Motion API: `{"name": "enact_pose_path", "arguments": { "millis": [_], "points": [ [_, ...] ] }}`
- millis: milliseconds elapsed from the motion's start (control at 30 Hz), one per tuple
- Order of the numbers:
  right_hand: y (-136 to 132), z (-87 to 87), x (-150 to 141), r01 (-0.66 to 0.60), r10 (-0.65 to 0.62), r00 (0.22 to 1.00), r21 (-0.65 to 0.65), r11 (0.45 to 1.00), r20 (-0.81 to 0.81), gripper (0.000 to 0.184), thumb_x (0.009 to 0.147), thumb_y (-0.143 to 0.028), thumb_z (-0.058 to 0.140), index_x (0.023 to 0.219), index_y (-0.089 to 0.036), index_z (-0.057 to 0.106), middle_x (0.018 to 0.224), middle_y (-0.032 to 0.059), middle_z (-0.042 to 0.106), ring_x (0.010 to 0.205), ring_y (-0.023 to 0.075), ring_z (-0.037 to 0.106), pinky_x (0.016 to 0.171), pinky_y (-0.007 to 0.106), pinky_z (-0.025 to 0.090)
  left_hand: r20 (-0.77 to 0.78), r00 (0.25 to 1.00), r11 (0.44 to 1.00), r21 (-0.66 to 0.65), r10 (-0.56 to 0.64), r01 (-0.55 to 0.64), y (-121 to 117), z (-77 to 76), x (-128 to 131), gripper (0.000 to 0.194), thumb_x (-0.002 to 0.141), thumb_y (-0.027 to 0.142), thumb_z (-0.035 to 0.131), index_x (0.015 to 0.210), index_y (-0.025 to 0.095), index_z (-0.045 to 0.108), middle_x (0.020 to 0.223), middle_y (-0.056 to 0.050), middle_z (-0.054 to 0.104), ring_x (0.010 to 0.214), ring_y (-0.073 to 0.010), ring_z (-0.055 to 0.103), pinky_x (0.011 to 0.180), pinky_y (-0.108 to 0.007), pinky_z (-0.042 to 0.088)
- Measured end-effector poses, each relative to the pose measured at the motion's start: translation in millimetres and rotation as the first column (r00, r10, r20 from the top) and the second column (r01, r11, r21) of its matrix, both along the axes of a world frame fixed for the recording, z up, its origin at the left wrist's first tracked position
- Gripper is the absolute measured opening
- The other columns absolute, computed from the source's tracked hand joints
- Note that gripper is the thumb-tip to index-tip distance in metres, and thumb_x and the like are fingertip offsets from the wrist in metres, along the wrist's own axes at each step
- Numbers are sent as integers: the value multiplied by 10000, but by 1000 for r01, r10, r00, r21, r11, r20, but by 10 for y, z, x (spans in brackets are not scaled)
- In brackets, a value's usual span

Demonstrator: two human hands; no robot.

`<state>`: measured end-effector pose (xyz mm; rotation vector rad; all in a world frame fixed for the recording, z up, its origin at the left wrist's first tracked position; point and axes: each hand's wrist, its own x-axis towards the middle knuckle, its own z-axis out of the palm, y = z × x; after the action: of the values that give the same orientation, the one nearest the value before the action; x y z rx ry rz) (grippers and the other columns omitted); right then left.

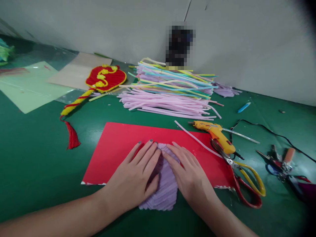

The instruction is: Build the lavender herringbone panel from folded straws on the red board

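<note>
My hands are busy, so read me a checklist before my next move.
1. Fuzzy lilac panel steadied: ok, left hand and right hand rest on it.
2. Red rectangular sheet free of tools: not ok, metal scissors with red and yellow handles overlap its right side.
3. Loose, thin pale-pink stem off the sheet: not ok, lies across it.
4. Clear glue stick in yellow plastic glue gun: ok.
5. Gun hot: cannot tell.

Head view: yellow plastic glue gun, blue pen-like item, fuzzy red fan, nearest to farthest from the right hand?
1. Yellow glue gun, right of the right hand.
2. Blue pen-like item, farther right, back.
3. Red fan, far left.
</note>
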<state>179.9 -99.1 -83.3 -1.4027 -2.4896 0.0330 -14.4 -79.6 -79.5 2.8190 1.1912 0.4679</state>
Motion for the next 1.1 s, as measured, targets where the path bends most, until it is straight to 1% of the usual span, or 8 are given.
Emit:
{"name": "enact_pose_path", "arguments": {
  "millis": [300,433,567,667,767,867,967,1100],
  "points": [
    [-7,-7,-4,6,-6,1000,9,1000,5,446,856,-76,379,1280,-175,474,1338,87,470,1292,218,344,1035,410,368,-40,999,1000,-18,14,-15,-7,5,-11,508,867,356,394,1311,111,428,1362,-92,451,1289,-260,341,1087,-425,215],
    [-2,-15,-2,7,-7,1000,-9,1000,-17,450,855,-76,380,1284,-180,467,1340,85,467,1294,216,341,1036,407,366,-9,1000,999,-46,8,-8,-3,-6,-9,516,860,355,409,1307,95,420,1358,-109,452,1291,-260,335,1088,-432,222],
    [13,-2,11,27,-35,993,-79,996,-109,448,874,-131,405,1317,-193,415,1337,75,465,1277,199,362,1032,386,376,62,998,990,-138,32,-24,14,-1,-33,505,865,302,401,1307,59,377,1383,-141,403,1305,-231,309,1071,-405,283],
    [20,12,25,77,-100,972,-113,991,-211,437,881,-175,433,1317,-170,398,1338,89,454,1250,184,393,1030,362,385,89,993,982,-182,72,-55,30,13,-53,505,880,266,374,1345,77,311,1419,-130,346,1323,-207,272,1064,-388,300],
    [21,10,35,99,-129,964,-136,986,-234,445,885,-195,437,1325,-160,384,1359,97,423,1266,187,370,1043,364,372,41,999,986,-167,23,-16,43,12,-55,552,884,317,388,1390,136,259,1452,-105,296,1341,-227,233,1081,-427,257],
    [19,-11,42,99,-130,967,-151,984,-217,456,890,-200,426,1341,-166,367,1377,97,398,1282,194,347,1047,379,365,-24,1000,986,-169,-2,-2,49,-3,-41,589,877,410,407,1405,199,254,1475,-91,246,1349,-263,208,1080,-472,230],
    [14,-32,50,97,-127,970,-148,984,-206,451,889,-202,425,1337,-176,378,1382,95,392,1284,201,346,1041,391,370,-46,999,980,-195,15,-24,47,-16,-30,611,867,465,412,1402,207,270,1484,-99,219,1351,-278,198,1077,-481,229],
    [13,-24,50,94,-119,976,-136,986,-184,483,884,-191,433,1360,-207,353,1406,94,359,1294,213,335,1035,405,374,-16,1000,974,-228,18,-21,37,-18,-39,609,863,462,427,1398,210,280,1482,-105,223,1351,-285,196,1079,-496,214]
  ]
}}
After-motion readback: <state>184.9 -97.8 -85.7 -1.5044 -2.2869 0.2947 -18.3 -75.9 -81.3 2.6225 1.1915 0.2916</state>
